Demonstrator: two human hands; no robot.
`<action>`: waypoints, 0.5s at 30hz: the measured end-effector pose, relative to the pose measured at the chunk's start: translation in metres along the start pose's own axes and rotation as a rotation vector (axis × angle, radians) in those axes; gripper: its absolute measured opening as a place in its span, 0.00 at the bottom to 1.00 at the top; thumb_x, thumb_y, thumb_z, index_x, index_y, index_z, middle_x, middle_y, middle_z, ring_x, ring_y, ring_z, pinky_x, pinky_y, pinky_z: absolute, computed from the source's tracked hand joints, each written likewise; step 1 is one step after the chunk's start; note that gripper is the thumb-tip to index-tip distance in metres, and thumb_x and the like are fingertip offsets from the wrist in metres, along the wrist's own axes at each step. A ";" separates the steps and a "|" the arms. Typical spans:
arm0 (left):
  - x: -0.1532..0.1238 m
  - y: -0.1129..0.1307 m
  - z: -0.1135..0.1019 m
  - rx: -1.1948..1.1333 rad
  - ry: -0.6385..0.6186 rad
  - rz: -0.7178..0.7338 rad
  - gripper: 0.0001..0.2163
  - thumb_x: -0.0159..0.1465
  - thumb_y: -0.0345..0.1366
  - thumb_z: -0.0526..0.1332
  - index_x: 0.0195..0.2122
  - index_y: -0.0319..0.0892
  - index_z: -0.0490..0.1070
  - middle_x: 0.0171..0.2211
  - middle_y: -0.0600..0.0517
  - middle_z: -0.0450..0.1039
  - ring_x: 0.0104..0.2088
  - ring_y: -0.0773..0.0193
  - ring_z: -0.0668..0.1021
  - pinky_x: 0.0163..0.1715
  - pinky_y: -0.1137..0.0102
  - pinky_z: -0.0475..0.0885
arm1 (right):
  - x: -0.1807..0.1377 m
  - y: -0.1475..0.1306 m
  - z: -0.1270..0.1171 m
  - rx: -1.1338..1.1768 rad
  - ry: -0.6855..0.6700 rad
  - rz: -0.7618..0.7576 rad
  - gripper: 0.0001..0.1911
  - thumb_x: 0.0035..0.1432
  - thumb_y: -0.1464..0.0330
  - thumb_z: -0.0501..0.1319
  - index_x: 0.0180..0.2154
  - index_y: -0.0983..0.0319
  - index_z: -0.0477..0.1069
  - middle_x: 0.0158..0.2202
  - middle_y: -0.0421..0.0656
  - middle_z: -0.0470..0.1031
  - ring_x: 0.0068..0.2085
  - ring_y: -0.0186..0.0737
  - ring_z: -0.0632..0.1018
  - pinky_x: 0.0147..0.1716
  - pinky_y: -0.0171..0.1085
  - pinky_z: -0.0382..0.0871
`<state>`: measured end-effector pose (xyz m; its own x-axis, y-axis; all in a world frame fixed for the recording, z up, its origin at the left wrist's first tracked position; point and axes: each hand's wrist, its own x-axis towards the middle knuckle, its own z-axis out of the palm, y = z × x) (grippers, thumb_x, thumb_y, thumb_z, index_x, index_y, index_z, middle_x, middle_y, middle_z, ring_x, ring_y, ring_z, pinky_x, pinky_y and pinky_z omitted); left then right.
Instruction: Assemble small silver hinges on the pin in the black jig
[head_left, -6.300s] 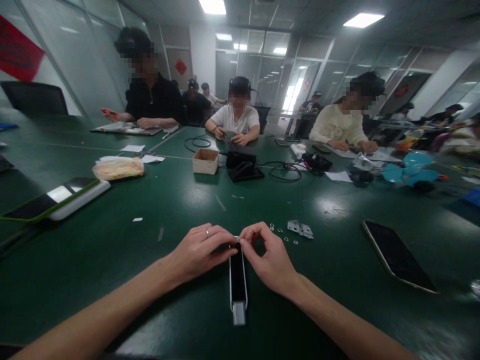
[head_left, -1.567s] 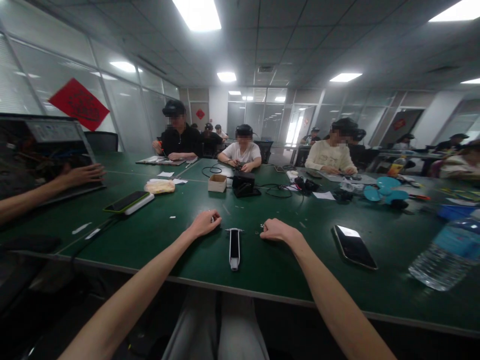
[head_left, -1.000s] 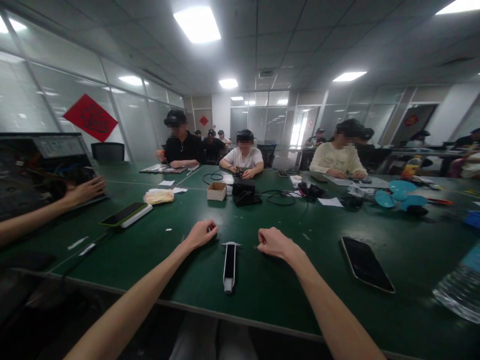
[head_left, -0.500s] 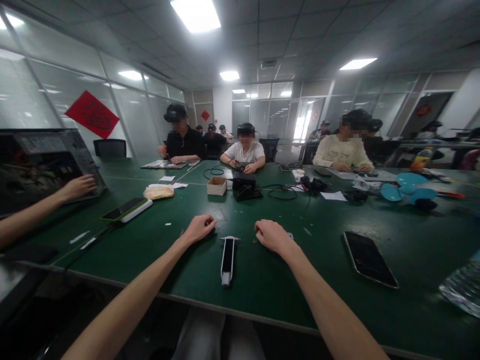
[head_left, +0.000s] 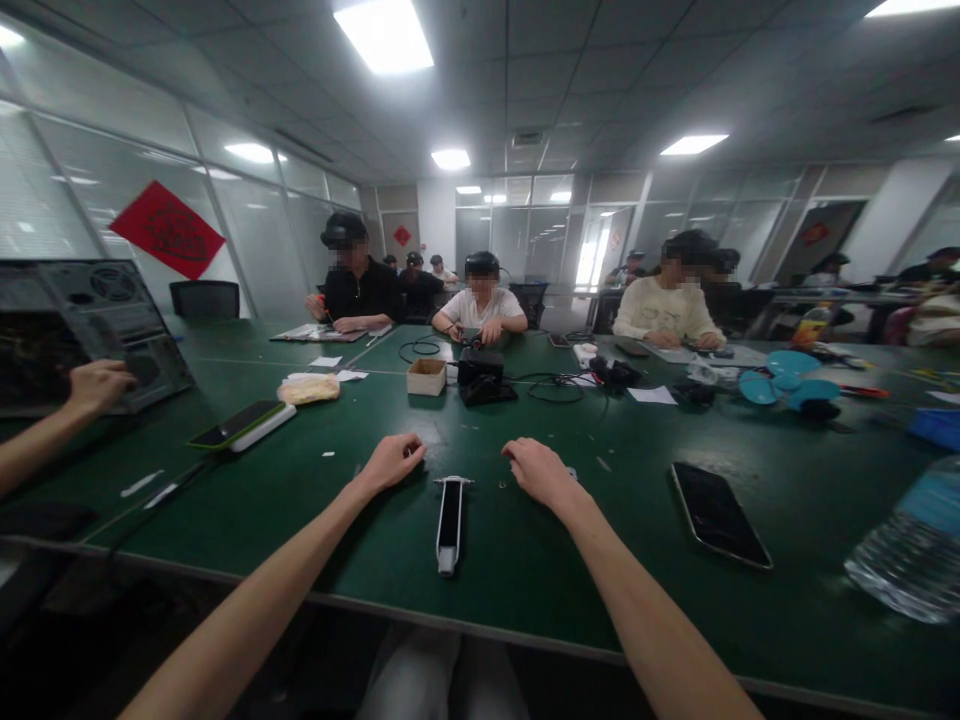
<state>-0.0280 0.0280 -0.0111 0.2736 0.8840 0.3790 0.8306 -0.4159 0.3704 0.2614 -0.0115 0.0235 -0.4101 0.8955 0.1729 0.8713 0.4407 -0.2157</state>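
My left hand rests on the green table with its fingers curled in. A tiny light spot shows between the fingers, too small to name. My right hand lies palm down, fingers reaching forward and to the left, their tips partly hidden. Between the two hands, nearer to me, lies a long white-framed device with a black panel and a thin crossbar at its far end. Neither hand touches it. A tiny ring-like piece sits just left of my right hand. The edge of a small greyish piece shows beside my right wrist.
On the right are a phone, a water bottle and blue fan blades. A small box and a black device stand ahead. At left, a co-worker's hand is by a computer case. Others sit opposite.
The view has turned slightly right, so most things appear shifted left. The co-worker's hand at left has moved left across the computer case. My hands stay in nearly the same place on the table.
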 end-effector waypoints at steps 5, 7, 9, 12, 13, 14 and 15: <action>0.000 -0.001 0.000 -0.010 -0.007 0.009 0.14 0.62 0.43 0.53 0.30 0.40 0.73 0.27 0.49 0.76 0.28 0.61 0.75 0.30 0.70 0.67 | 0.000 -0.001 -0.002 0.032 0.015 -0.008 0.14 0.63 0.73 0.51 0.46 0.64 0.71 0.46 0.49 0.74 0.48 0.43 0.73 0.46 0.37 0.65; 0.000 0.000 0.000 -0.016 -0.006 0.017 0.14 0.62 0.43 0.53 0.30 0.40 0.73 0.27 0.49 0.75 0.27 0.61 0.75 0.29 0.70 0.67 | 0.000 -0.001 -0.003 0.056 0.023 -0.011 0.13 0.63 0.73 0.52 0.46 0.63 0.72 0.45 0.49 0.74 0.47 0.42 0.73 0.46 0.36 0.65; -0.001 0.000 0.000 -0.021 0.005 0.024 0.14 0.62 0.43 0.53 0.29 0.40 0.73 0.27 0.49 0.75 0.27 0.61 0.74 0.29 0.70 0.67 | -0.001 -0.001 -0.002 0.085 0.034 -0.021 0.13 0.63 0.73 0.52 0.46 0.63 0.72 0.45 0.48 0.75 0.46 0.41 0.73 0.45 0.36 0.66; -0.003 0.003 -0.002 -0.030 0.040 0.042 0.12 0.62 0.42 0.54 0.30 0.40 0.72 0.26 0.50 0.74 0.26 0.62 0.74 0.28 0.71 0.67 | -0.002 -0.006 -0.001 0.128 0.072 -0.052 0.12 0.62 0.73 0.54 0.44 0.63 0.73 0.43 0.47 0.76 0.45 0.41 0.73 0.45 0.36 0.66; -0.004 0.003 -0.003 -0.034 0.061 0.049 0.12 0.62 0.41 0.54 0.31 0.40 0.71 0.27 0.50 0.74 0.26 0.63 0.73 0.28 0.70 0.67 | -0.002 -0.009 0.000 0.141 0.089 -0.063 0.12 0.62 0.73 0.54 0.44 0.63 0.73 0.42 0.46 0.76 0.45 0.41 0.73 0.46 0.36 0.66; -0.003 0.004 -0.003 -0.040 0.081 0.056 0.12 0.63 0.41 0.53 0.32 0.40 0.71 0.27 0.50 0.74 0.26 0.63 0.73 0.29 0.70 0.67 | -0.003 -0.012 0.002 0.150 0.108 -0.072 0.11 0.62 0.73 0.54 0.43 0.62 0.74 0.42 0.46 0.76 0.46 0.41 0.73 0.46 0.36 0.66; -0.002 0.004 -0.004 -0.048 0.106 0.062 0.12 0.64 0.41 0.52 0.33 0.40 0.71 0.28 0.50 0.74 0.25 0.64 0.73 0.29 0.70 0.67 | -0.003 -0.016 0.004 0.167 0.131 -0.076 0.11 0.62 0.73 0.54 0.42 0.62 0.74 0.42 0.45 0.77 0.45 0.40 0.73 0.46 0.36 0.66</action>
<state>-0.0275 0.0233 -0.0070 0.2683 0.8298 0.4893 0.7889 -0.4808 0.3828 0.2473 -0.0209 0.0225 -0.4254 0.8481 0.3157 0.7779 0.5210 -0.3513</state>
